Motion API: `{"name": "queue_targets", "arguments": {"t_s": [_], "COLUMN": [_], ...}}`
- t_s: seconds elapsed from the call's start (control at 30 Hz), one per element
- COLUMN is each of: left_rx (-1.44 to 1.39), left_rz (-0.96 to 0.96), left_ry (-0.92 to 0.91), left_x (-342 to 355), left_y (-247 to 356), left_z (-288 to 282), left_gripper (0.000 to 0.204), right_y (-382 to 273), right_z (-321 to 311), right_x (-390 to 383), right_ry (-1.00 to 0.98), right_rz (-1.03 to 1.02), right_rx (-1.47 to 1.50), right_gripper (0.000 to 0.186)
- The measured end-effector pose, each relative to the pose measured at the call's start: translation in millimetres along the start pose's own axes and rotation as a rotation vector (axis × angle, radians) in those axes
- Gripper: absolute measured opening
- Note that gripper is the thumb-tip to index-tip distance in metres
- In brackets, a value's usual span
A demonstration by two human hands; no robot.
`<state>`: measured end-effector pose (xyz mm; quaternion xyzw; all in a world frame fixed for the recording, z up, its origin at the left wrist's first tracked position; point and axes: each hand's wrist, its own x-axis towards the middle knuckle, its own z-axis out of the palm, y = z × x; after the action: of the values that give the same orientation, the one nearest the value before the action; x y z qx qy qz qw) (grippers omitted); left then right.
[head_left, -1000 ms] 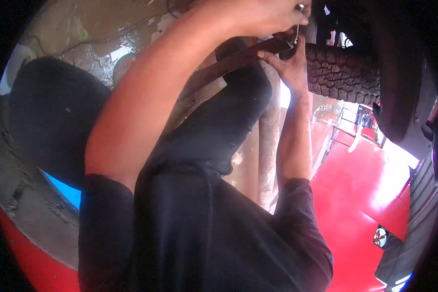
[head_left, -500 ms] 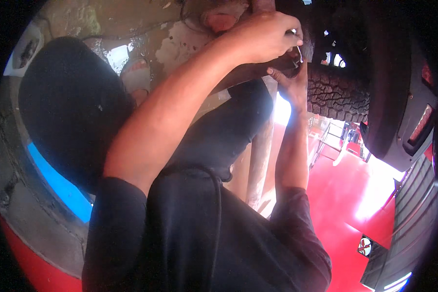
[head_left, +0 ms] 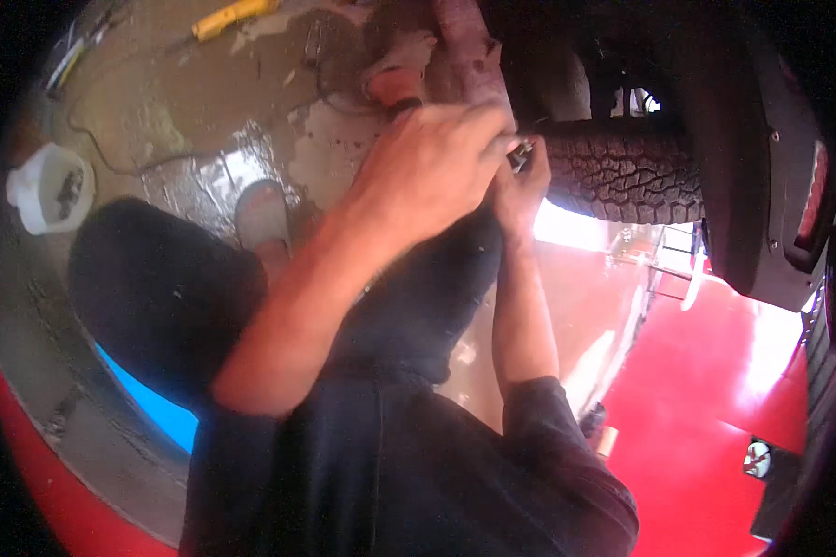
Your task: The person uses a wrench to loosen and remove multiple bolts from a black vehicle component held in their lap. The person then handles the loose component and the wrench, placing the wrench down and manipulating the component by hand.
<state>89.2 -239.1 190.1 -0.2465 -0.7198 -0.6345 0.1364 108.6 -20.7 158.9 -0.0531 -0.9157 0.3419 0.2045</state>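
Note:
My left hand (head_left: 429,162) and my right hand (head_left: 522,190) meet in front of the vehicle's underside. Between their fingertips is a small shiny metal piece (head_left: 523,149), partly hidden and too small to name. The fingers of my left hand are curled toward it, with the hand slightly blurred. My right hand has its thumb and fingers closed around the piece from the right. Just beyond them lies a thick treaded tyre (head_left: 622,176). A rusty-looking pole (head_left: 469,51) rises past my fingers at the top.
The dark vehicle body with a red lamp (head_left: 811,200) hangs on the right. Wet brown ground holds a yellow tool (head_left: 232,19) and a cable (head_left: 111,167). A white plastic container (head_left: 54,188) stands at the left. I sit on something blue (head_left: 149,395). Red flooring (head_left: 697,399) spreads at right.
Both hands have come down and left, closer to my body, and are nearer together. The view has shifted, showing more ground and the yellow tool. The thin metal bit seen before no longer shows clearly.

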Motion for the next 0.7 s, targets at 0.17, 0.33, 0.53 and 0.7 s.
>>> {"name": "queue_targets", "arguments": {"t_s": [0.17,0.33,0.53,0.7], "left_rx": [0.03,-0.086,-0.446,-0.45], "left_rz": [-0.195,-0.614,-0.738,-0.806], "left_ry": [-0.056,-0.073,0.11,0.064], "left_x": [-34.3,-62.4,-85.0,-75.1], "left_y": [13.0,21.4,46.6,59.5], "left_z": [-9.8,-37.4,-23.3,7.1], "left_gripper": [0.019,0.019,0.021,0.021], "right_y": [-17.1,-45.4,-47.5,-23.0], "right_z": [14.2,7.5,-7.6,-28.1], "right_x": [-7.2,-31.4,-52.1,-57.4], "right_ry": [0.2,0.256,0.322,0.371], "right_rz": [-0.107,-0.291,-0.255,-0.178], "right_rx": [-0.075,-0.089,-0.043,-0.024], "right_gripper": [0.028,0.027,0.029,0.026]}}
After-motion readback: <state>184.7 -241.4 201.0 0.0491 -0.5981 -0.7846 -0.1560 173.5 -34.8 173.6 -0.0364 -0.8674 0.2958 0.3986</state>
